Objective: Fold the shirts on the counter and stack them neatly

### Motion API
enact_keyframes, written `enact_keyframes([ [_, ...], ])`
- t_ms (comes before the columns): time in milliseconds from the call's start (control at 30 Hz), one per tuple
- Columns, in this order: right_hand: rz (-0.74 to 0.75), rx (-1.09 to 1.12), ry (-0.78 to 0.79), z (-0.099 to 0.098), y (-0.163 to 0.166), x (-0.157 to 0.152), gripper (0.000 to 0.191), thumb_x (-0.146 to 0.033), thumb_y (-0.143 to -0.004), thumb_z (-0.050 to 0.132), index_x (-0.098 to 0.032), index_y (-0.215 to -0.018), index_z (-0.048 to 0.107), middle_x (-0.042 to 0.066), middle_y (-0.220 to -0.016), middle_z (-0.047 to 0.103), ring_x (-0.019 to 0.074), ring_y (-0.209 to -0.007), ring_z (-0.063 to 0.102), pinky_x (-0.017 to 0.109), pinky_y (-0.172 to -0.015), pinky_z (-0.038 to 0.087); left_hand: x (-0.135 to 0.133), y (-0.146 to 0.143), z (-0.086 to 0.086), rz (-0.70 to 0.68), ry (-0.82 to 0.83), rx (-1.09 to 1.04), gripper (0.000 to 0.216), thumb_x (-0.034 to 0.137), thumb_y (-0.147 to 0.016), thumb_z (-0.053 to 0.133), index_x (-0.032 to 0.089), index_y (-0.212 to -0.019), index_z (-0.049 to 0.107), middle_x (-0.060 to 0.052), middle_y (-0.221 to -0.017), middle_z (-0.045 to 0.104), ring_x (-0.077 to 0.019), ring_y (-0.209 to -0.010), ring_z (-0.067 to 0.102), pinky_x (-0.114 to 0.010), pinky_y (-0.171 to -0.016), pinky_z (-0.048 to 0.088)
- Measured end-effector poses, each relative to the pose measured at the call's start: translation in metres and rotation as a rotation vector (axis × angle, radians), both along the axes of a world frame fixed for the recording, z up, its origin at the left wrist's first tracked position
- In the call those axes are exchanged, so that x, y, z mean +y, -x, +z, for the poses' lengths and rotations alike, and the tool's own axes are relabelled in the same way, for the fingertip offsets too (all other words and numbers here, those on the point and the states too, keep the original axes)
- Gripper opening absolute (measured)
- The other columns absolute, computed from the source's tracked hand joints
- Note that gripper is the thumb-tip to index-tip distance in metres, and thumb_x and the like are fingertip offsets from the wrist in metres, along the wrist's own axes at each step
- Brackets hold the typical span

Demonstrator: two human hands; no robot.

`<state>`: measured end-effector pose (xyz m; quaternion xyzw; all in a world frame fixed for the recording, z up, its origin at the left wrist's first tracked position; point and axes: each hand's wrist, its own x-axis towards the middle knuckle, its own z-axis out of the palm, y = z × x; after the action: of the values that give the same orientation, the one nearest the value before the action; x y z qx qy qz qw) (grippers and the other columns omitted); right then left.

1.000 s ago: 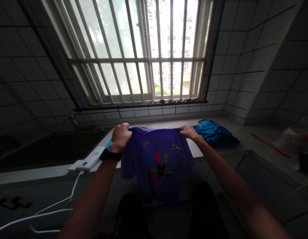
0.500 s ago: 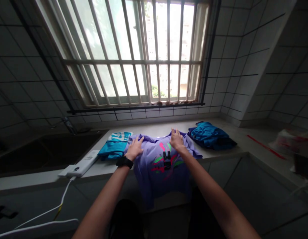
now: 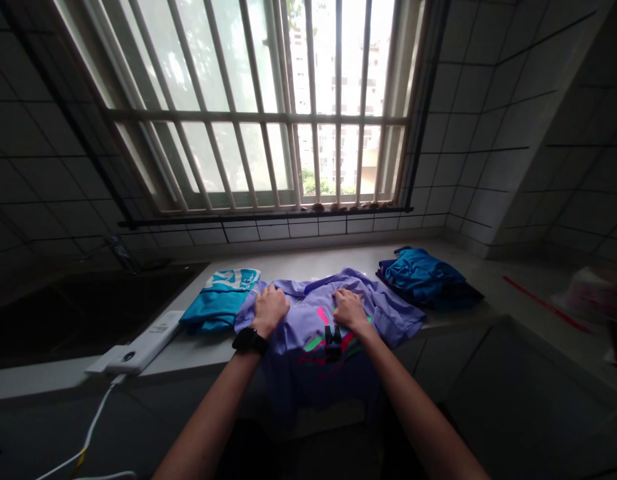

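A purple T-shirt (image 3: 301, 327) with a pink, green and black print lies with its collar and sleeves on the counter. Its lower part hangs over the front edge. My left hand (image 3: 271, 310), with a black watch at the wrist, is on the shirt's upper left, its bent fingers closed on the cloth. Across the chest, just above the print, my right hand (image 3: 350, 309) has its fingers curled into the fabric. Close to the left sleeve sits a folded teal garment (image 3: 216, 307) with white lettering.
A pile of blue and navy clothes (image 3: 423, 277) lies on the counter (image 3: 283, 260) at right. At left are a white power strip (image 3: 143, 347) with a cable and a dark sink (image 3: 88, 313). A red strip (image 3: 543, 303) and a plastic bag (image 3: 593, 293) lie far right.
My right hand has left the collar and come down onto the chest. The shirt has shifted slightly toward me, and its right sleeve is spread wider. My left hand's fingers are more bent.
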<state>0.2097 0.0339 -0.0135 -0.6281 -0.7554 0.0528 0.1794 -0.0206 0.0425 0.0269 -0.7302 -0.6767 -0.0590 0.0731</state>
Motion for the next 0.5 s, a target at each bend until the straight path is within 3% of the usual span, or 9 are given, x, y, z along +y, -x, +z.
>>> enact_keyframes([
  [133,-0.002,0.034,-0.011,-0.007,0.002,0.0,0.047,-0.013,-0.089,0.048,-0.017,-0.131,0.067,0.015,-0.143,0.062,0.0267,-0.135,0.053,0.037,-0.114,0.034,0.025,-0.015,-0.002,-0.249,0.178,-0.151,0.034,0.019,-0.087,0.05,0.021,-0.104,0.079,-0.014,-0.114,0.077,-0.0279,-0.109,0.071,-0.036,-0.097,0.053],
  [200,-0.004,0.041,-0.018,-0.009,0.003,0.001,0.046,-0.013,-0.089,0.048,-0.017,-0.13,0.068,0.015,-0.143,0.062,0.0264,-0.134,0.053,0.037,-0.113,0.035,0.039,-0.02,-0.002,-0.252,0.215,-0.202,0.041,0.015,-0.085,0.05,0.02,-0.118,0.075,-0.013,-0.121,0.076,-0.026,-0.117,0.069,-0.035,-0.103,0.051],
  [333,-0.01,0.066,-0.032,-0.01,0.003,0.003,0.045,-0.012,-0.088,0.048,-0.017,-0.128,0.068,0.015,-0.142,0.063,0.0264,-0.133,0.053,0.039,-0.116,0.032,0.059,-0.021,0.003,-0.229,0.106,-0.265,0.06,0.008,-0.087,0.043,0.012,-0.146,0.056,-0.015,-0.144,0.064,-0.0212,-0.14,0.054,-0.032,-0.122,0.036],
  [400,-0.01,0.075,-0.036,-0.01,0.003,0.003,0.045,-0.012,-0.088,0.049,-0.017,-0.127,0.069,0.015,-0.141,0.064,0.0269,-0.133,0.054,0.041,-0.118,0.029,0.058,-0.016,0.003,-0.195,0.082,-0.255,0.062,0.011,-0.088,0.044,0.009,-0.149,0.052,-0.017,-0.151,0.058,-0.0223,-0.145,0.049,-0.033,-0.124,0.033],
  [500,-0.007,0.079,-0.033,-0.01,0.004,0.003,0.045,-0.012,-0.087,0.048,-0.017,-0.127,0.069,0.015,-0.14,0.064,0.0271,-0.133,0.053,0.041,-0.119,0.028,0.041,-0.001,-0.008,-0.151,0.136,-0.176,0.057,0.02,-0.091,0.049,0.008,-0.146,0.054,-0.021,-0.152,0.055,-0.0276,-0.143,0.052,-0.036,-0.119,0.04],
])
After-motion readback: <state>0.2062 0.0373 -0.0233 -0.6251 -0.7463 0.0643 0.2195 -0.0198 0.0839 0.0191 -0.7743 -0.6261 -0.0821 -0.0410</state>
